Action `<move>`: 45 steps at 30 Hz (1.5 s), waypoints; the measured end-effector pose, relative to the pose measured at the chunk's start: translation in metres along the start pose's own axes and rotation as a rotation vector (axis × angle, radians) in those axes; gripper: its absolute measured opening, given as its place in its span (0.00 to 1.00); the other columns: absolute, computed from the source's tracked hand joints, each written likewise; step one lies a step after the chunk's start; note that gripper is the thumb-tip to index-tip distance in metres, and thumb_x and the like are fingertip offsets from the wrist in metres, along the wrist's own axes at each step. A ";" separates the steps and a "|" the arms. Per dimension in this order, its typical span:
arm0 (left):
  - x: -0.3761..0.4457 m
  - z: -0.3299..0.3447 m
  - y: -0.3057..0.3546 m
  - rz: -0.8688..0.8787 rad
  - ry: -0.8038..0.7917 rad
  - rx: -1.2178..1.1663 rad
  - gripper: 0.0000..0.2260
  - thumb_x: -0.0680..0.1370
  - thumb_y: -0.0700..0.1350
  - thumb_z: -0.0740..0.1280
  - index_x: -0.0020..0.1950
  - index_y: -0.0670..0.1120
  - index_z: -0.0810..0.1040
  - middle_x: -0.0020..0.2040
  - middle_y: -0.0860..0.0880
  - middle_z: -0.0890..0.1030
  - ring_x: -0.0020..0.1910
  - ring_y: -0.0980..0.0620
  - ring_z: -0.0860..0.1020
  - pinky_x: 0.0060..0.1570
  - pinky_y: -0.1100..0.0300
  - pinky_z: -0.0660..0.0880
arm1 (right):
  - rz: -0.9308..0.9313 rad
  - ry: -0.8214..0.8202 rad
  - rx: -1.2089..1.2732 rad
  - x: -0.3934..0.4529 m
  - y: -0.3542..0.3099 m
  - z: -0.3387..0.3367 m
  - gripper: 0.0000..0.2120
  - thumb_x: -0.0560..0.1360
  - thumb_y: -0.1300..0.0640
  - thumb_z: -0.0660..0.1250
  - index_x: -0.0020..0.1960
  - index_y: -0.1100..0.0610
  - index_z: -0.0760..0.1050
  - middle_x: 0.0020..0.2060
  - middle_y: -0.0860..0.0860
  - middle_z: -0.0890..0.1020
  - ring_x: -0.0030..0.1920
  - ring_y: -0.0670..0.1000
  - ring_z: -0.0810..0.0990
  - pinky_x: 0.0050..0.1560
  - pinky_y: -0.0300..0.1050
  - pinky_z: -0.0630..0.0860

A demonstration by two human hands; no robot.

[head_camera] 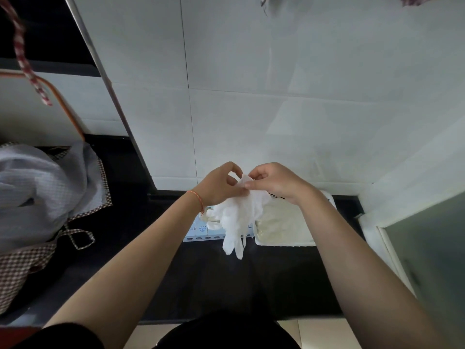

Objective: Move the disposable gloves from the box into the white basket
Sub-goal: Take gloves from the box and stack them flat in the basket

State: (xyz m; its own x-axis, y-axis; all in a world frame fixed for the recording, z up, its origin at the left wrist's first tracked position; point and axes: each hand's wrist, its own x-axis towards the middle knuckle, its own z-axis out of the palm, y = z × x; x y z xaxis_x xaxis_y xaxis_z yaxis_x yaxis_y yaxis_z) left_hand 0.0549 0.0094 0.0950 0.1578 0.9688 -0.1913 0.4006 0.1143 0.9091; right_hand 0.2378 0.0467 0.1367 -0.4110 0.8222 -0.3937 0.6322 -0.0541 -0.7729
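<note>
Fingers (pixel 245 184) of left hand (pixel 219 183) and right hand (pixel 274 182) pinch top of white glove bunch (pixel 239 217), lifted above box (pixel 201 229) on dark surface (pixel 214 278); white basket (pixel 284 244) just right, pale heap already inside; more gloves seemingly remain in box

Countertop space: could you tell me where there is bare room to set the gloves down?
The dark countertop is bare in front of the glove box and white basket. The left is crowded by a checked cloth; both hands hold the gloves above the box.
</note>
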 end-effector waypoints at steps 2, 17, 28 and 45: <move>0.001 0.002 -0.002 0.005 -0.012 0.031 0.10 0.74 0.44 0.74 0.50 0.46 0.75 0.24 0.58 0.68 0.24 0.58 0.62 0.26 0.70 0.59 | 0.000 -0.002 -0.003 -0.001 0.002 -0.002 0.10 0.72 0.52 0.75 0.49 0.56 0.80 0.42 0.50 0.81 0.39 0.46 0.74 0.34 0.38 0.68; 0.013 0.020 -0.028 -0.201 -0.051 -0.349 0.11 0.71 0.51 0.74 0.39 0.43 0.81 0.39 0.47 0.80 0.40 0.50 0.78 0.47 0.56 0.74 | 0.038 0.366 0.139 -0.007 0.036 -0.030 0.09 0.76 0.52 0.69 0.49 0.57 0.78 0.39 0.49 0.78 0.37 0.48 0.75 0.33 0.40 0.69; 0.079 0.094 -0.034 -0.239 -0.153 0.291 0.05 0.77 0.44 0.67 0.44 0.44 0.80 0.40 0.50 0.78 0.39 0.51 0.75 0.37 0.62 0.72 | 0.391 0.255 0.240 -0.012 0.151 -0.041 0.16 0.75 0.68 0.63 0.59 0.56 0.67 0.57 0.55 0.73 0.34 0.60 0.85 0.26 0.41 0.76; 0.122 0.202 -0.039 0.127 0.037 0.951 0.15 0.78 0.47 0.63 0.64 0.48 0.74 0.64 0.47 0.74 0.63 0.44 0.72 0.63 0.51 0.67 | 0.327 0.173 -0.189 0.019 0.255 -0.069 0.15 0.78 0.66 0.60 0.58 0.54 0.80 0.58 0.51 0.80 0.55 0.49 0.78 0.51 0.41 0.74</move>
State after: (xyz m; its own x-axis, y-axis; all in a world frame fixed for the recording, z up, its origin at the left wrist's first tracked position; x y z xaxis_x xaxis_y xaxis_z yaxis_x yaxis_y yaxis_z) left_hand 0.2407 0.0785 -0.0383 0.2280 0.9699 -0.0856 0.9498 -0.2022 0.2387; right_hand 0.4367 0.0871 -0.0340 -0.0625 0.8629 -0.5015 0.8273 -0.2363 -0.5097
